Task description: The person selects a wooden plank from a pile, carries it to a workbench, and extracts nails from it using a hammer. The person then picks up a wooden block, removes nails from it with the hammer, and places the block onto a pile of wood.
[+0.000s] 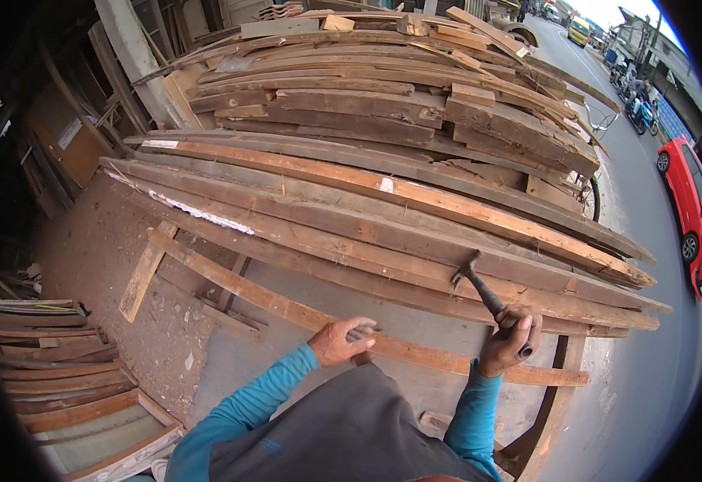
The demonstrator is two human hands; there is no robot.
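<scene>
A claw hammer (486, 294) is in my right hand (511, 341), whose fingers wrap round its dark handle. The hammer's head points away from me, over the near edge of several long wooden beams (383, 234). My left hand (341, 341) is closed above a narrow wooden plank (286, 308) that runs across in front of me. Something small and greyish shows at its fingers, but I cannot make out what it is. The plank's right end rests on a wooden support (556, 402), passing below my right hand.
Behind the beams rises a big stack of rough timber (351, 104). More boards and frames (69, 377) lie at the lower left. A short board (146, 277) crosses the plank's left end. On the right, a red car (686, 209) and a blue motorcycle (646, 119) are by the road (608, 153).
</scene>
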